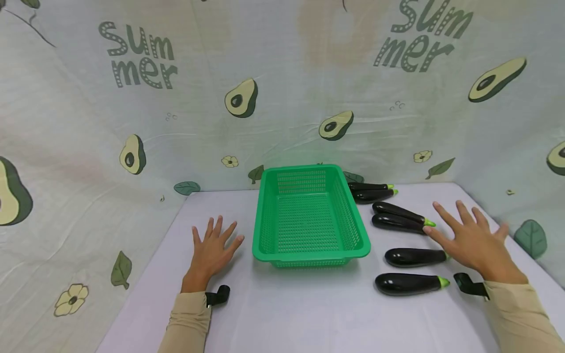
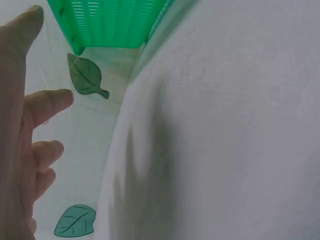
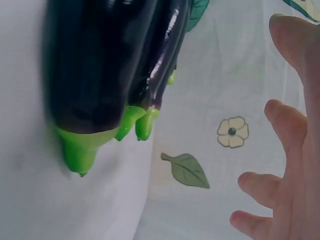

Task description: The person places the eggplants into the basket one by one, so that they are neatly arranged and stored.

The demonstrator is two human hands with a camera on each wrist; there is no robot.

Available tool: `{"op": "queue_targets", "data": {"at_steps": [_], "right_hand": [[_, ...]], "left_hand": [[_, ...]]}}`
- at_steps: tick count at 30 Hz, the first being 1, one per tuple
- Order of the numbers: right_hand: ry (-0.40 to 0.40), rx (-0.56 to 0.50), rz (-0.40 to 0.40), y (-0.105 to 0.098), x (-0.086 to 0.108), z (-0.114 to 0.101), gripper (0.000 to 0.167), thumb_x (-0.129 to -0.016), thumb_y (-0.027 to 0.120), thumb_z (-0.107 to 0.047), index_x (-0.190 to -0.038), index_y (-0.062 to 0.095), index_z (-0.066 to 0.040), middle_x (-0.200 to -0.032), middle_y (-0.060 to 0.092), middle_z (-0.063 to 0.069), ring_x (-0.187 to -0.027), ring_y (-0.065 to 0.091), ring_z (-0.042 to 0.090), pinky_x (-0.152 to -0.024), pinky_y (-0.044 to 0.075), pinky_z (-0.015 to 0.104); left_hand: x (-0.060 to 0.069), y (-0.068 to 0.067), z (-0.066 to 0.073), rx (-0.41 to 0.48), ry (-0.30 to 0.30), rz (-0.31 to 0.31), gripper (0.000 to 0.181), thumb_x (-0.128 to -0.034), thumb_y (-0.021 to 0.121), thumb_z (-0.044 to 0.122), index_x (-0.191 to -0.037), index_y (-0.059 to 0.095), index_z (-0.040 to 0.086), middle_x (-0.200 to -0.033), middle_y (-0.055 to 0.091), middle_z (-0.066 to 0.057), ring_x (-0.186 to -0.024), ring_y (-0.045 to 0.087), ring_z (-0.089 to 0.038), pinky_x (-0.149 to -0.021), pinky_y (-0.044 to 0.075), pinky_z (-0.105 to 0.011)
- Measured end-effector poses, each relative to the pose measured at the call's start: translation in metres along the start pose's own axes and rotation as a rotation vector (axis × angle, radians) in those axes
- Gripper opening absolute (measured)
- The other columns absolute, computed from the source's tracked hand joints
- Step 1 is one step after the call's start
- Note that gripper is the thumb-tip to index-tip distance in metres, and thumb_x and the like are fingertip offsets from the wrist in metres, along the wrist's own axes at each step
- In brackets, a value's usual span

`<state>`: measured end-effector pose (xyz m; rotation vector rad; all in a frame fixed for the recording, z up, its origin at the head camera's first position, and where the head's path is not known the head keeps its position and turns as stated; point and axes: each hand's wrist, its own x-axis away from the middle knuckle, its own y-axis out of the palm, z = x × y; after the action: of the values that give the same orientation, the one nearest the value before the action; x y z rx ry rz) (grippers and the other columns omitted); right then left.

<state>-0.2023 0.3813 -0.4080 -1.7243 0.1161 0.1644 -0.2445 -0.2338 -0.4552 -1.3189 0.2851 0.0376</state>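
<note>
While the printed backdrop [image 1: 282, 54] takes up the far side, the white table [image 1: 304, 314] carries everything else. Green basket [image 1: 311, 258] sits upright around mid-table, toward the far edge, nothing in it. Right hand [image 1: 476, 242] is at the right side, fingers spread, gripping nothing; in the head view its thumb overlaps the stem end of one middle eggplant, but the right wrist view shows the fingers apart from the eggplants, so I read that as no contact. Left hand [image 1: 212, 251] is spread too, left of the basket, apart from it, holding nothing. Six eggplants, all right of the basket: far pair [image 1: 372, 196] just beside its right wall, middle pair [image 1: 397, 223] nearer, then a single eggplant [image 1: 415, 257], then the nearest eggplant [image 1: 408, 284]. Key relation: they lie left of the right hand, long axes roughly left-right, middle pair slanting a bit nearer toward the right. Right hand is the closer one to all six. Visible green stem ends [image 1: 443, 282] point right, so bodies lie basket-side.
</note>
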Motion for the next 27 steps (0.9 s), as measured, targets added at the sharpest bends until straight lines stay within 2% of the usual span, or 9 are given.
{"op": "queue_targets", "data": {"at_steps": [7, 12, 17, 20, 25, 27], "right_hand": [[-0.047, -0.035, 0.066, 0.004, 0.01, -0.003, 0.079, -0.099, 0.049, -0.06, -0.162, 0.016, -0.028, -0.156, 0.019, 0.036, -0.134, 0.019, 0.062, -0.09, 0.013, 0.083], [-0.072, -0.06, 0.1, 0.007, 0.015, -0.007, 0.075, -0.099, 0.053, -0.055, -0.16, 0.027, -0.022, -0.15, 0.033, 0.036, -0.124, 0.034, 0.063, -0.085, 0.028, 0.079], [-0.071, -0.143, 0.084, 0.011, 0.018, -0.012, 0.069, -0.1, 0.055, -0.052, -0.155, 0.039, -0.014, -0.144, 0.043, 0.033, -0.122, 0.041, 0.06, -0.084, 0.033, 0.077], [-0.085, -0.194, 0.113, 0.014, 0.02, -0.014, 0.063, -0.099, 0.059, -0.047, -0.147, 0.049, -0.007, -0.137, 0.052, 0.031, -0.118, 0.048, 0.055, -0.083, 0.037, 0.073], [-0.128, -0.263, 0.172, 0.017, 0.021, -0.016, 0.051, -0.097, 0.066, -0.036, -0.131, 0.062, 0.002, -0.12, 0.064, 0.029, -0.095, 0.063, 0.048, -0.074, 0.047, 0.063], [-0.136, -0.291, 0.175, 0.017, 0.021, -0.018, 0.047, -0.098, 0.066, -0.033, -0.128, 0.064, 0.003, -0.117, 0.066, 0.029, -0.091, 0.065, 0.047, -0.074, 0.049, 0.061]], "left_hand": [[-0.002, 0.001, 0.007, 0.143, 0.04, 0.065, 0.065, -0.1031, 0.039, 0.059, -0.153, 0.045, 0.017, -0.156, 0.038, -0.018, -0.144, 0.029, -0.041, -0.111, 0.001, -0.069], [-0.004, 0.004, 0.017, 0.339, 0.088, 0.102, 0.059, -0.1065, 0.041, 0.047, -0.153, 0.043, 0.012, -0.152, 0.044, -0.017, -0.14, 0.038, -0.039, -0.111, 0.012, -0.069], [-0.004, 0.009, 0.028, 0.59, 0.107, 0.068, 0.058, -0.1087, 0.04, 0.04, -0.159, 0.03, 0.013, -0.155, 0.04, -0.014, -0.142, 0.035, -0.036, -0.113, 0.022, -0.061], [-0.002, 0.011, 0.034, 0.714, 0.116, 0.048, 0.056, -0.1097, 0.039, 0.035, -0.159, 0.028, 0.012, -0.155, 0.041, -0.017, -0.143, 0.035, -0.036, -0.112, 0.027, -0.058], [-0.001, 0.013, 0.041, 0.814, 0.138, 0.053, 0.051, -0.1109, 0.035, 0.028, -0.157, 0.032, 0.006, -0.15, 0.045, -0.022, -0.139, 0.041, -0.039, -0.111, 0.029, -0.058], [-0.001, 0.014, 0.044, 0.842, 0.137, 0.046, 0.05, -0.111, 0.034, 0.028, -0.157, 0.033, 0.007, -0.149, 0.046, -0.021, -0.137, 0.043, -0.038, -0.111, 0.029, -0.058]]}}
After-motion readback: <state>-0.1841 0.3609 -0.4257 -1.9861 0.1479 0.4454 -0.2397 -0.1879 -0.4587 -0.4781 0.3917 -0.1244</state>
